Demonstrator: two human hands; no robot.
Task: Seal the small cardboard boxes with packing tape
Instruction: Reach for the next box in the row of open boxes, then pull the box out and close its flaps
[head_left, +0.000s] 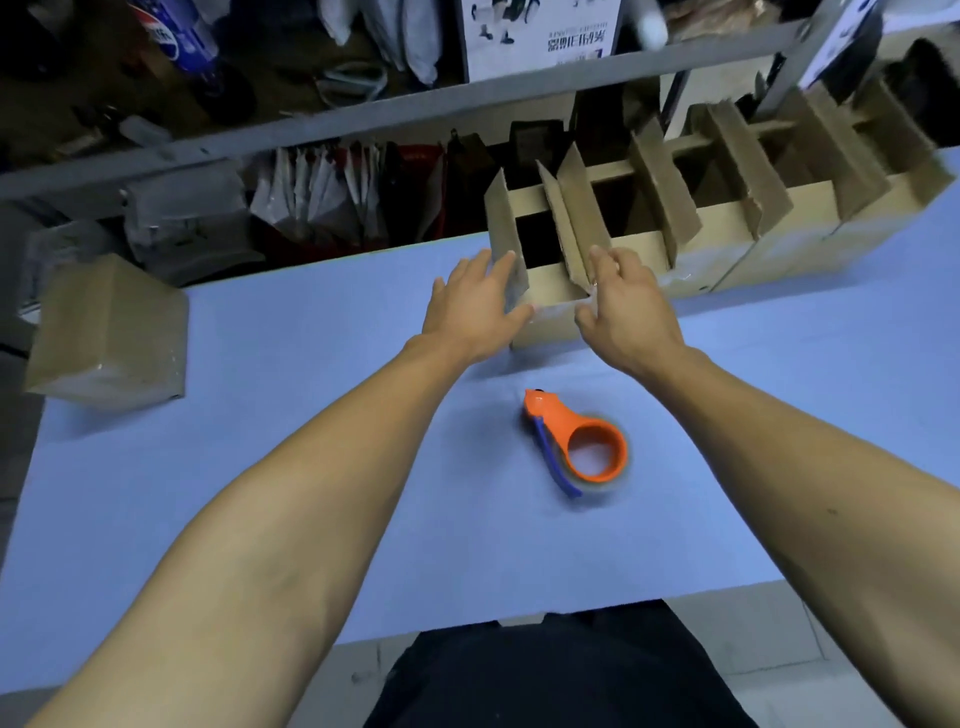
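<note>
Hands (550, 306) flanking open box (550, 291), fingertips perhaps touching, box interior dark

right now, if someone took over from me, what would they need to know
Left hand: fingers straight, on the left side of the nearest open box. No firm grip.
Right hand: fingers straight, on that box's right side.
Tape dispenser: lying free on the blue table, nearer you than the box.
Row of open boxes runs back to the right, flaps up.
Closed box sits at the table's left edge; it looks taped.
Left: fold this box's flaps, tape it, then do the row.
</note>
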